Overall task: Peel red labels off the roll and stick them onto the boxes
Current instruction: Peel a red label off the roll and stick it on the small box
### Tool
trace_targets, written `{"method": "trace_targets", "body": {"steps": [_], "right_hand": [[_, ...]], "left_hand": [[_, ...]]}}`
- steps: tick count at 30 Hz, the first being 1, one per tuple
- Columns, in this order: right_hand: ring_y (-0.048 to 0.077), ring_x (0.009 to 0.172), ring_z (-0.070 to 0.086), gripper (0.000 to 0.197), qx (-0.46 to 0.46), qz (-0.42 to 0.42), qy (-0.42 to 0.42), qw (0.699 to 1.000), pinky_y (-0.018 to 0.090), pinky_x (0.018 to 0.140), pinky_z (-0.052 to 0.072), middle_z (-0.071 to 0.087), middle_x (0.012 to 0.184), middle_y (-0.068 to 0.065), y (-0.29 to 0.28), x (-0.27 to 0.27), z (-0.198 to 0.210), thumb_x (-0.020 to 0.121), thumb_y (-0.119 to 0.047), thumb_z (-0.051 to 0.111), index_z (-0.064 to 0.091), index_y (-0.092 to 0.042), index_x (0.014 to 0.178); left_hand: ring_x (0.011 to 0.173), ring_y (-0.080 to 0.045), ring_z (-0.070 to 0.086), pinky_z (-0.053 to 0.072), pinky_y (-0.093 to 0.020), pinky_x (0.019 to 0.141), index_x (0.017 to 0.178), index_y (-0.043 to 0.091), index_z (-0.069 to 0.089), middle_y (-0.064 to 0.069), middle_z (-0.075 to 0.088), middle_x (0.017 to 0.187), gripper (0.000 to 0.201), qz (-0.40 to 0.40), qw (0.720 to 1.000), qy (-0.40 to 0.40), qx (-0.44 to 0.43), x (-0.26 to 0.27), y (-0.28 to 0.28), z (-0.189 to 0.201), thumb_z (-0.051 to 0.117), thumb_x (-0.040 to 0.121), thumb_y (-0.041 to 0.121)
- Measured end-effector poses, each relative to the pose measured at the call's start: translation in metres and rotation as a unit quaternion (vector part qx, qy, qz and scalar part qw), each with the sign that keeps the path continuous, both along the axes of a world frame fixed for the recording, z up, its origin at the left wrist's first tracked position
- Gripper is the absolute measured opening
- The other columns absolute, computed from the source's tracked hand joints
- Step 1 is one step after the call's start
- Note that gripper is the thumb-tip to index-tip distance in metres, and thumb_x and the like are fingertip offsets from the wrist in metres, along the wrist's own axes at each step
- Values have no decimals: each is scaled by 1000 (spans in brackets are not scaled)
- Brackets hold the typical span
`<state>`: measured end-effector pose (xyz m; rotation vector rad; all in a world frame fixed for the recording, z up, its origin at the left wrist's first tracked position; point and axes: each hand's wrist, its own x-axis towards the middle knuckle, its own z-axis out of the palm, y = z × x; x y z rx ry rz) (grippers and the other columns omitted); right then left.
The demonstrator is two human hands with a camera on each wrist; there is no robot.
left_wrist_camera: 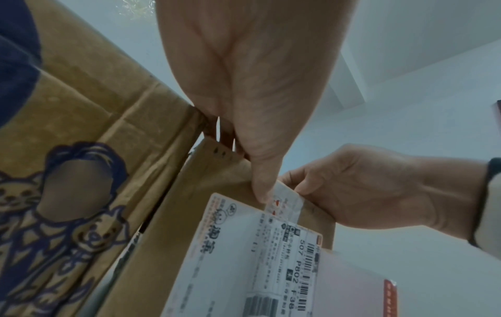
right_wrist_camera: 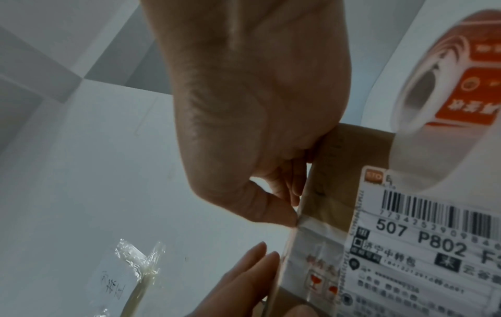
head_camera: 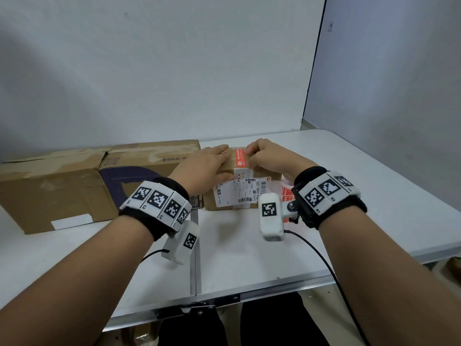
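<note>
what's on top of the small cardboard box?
On the small brown cardboard box: a red label, left hand flat beside it, right hand at its edge. Fingers hide the rest.

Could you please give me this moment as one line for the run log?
step: pressing red label onto small box top | left hand: flat, steadying box | right hand: fingers curled, pressing label | label roll: right of box
</note>
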<state>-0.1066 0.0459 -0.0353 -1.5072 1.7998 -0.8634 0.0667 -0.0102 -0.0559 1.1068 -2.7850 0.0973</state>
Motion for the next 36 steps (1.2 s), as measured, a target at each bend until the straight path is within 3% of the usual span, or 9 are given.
{"method": "trace_targets", "body": {"steps": [2, 5, 7, 11, 16, 21, 29, 33, 36], "right_hand": [[22, 67, 51, 15, -4, -2, -10, 1000, 23, 52, 43, 51, 82, 13, 3, 0, 0, 82, 6, 45, 51, -7, 87], [22, 63, 48, 14, -14, 4, 11, 1000, 26, 52, 39, 49, 70, 11, 0, 2, -3, 79, 3, 45, 55, -6, 81], [17, 62, 48, 15, -17, -1, 27, 999, 28, 57, 41, 52, 67, 3, -3, 2, -4, 81, -3, 48, 58, -11, 73], [18, 68, 53, 19, -10, -10, 11, 1000, 30, 61, 44, 55, 71, 3, -6, 2, -3, 80, -1, 47, 57, -15, 74], [24, 71, 53, 20, 0, -12, 16, 1000, 34, 65, 44, 55, 75, 11, -8, 3, -2, 75, 4, 45, 58, -9, 84], [23, 75, 50, 23, 6, 1, 24, 1000, 35, 67, 40, 52, 81, 12, -11, 2, -5, 69, 2, 46, 58, -12, 81], [23, 76, 52, 18, -3, 6, 20, 1000, 34, 68, 43, 55, 87, 13, -10, 1, -5, 76, 3, 48, 59, -10, 84], [22, 81, 57, 24, -39, 0, -19, 999, 40, 76, 52, 61, 95, 10, -5, -3, -6, 82, 3, 54, 63, -5, 102], [22, 94, 61, 24, -115, -23, -87, 989, 37, 80, 51, 61, 112, 4, -3, -13, -3, 83, 3, 55, 66, -14, 95]], "left_hand": [[139, -28, 34, 33, -39, 110, 146, 14, 34, -3, 16, 162, 62, 3, 1000, 1, -1, -4, 2, 0, 51, 94, 42], [136, -30, 37, 35, -41, 108, 151, 22, 21, -4, 16, 162, 67, -8, 1000, 8, 1, -8, 0, -2, 53, 93, 33], [133, -31, 41, 37, -44, 107, 150, 27, 24, -2, 27, 158, 64, -28, 1000, 8, -5, -10, -2, -3, 52, 93, 27], [125, -26, 51, 45, -45, 100, 137, 19, 51, 1, 54, 140, 50, -67, 996, 50, -17, -10, -3, -8, 55, 87, 16], [122, -28, 51, 43, -44, 100, 123, 24, 63, 6, 62, 130, 35, -66, 994, 54, -71, -6, -3, -15, 56, 89, 23], [100, -23, 59, 52, -41, 78, 118, 27, 69, 11, 67, 123, 28, -81, 989, 90, -86, -2, 7, -12, 56, 92, 27], [93, -20, 71, 57, -38, 70, 101, 22, 76, 5, 75, 107, 21, -95, 975, 169, -111, 2, 11, -11, 59, 89, 21], [91, -19, 70, 55, -37, 77, 102, 18, 74, 2, 75, 104, 22, -66, 974, 201, -76, 4, 12, -9, 56, 91, 15], [98, -20, 68, 54, -37, 83, 107, 19, 71, 2, 73, 111, 24, -56, 970, 227, -74, 3, 12, -7, 52, 93, 16]]}}
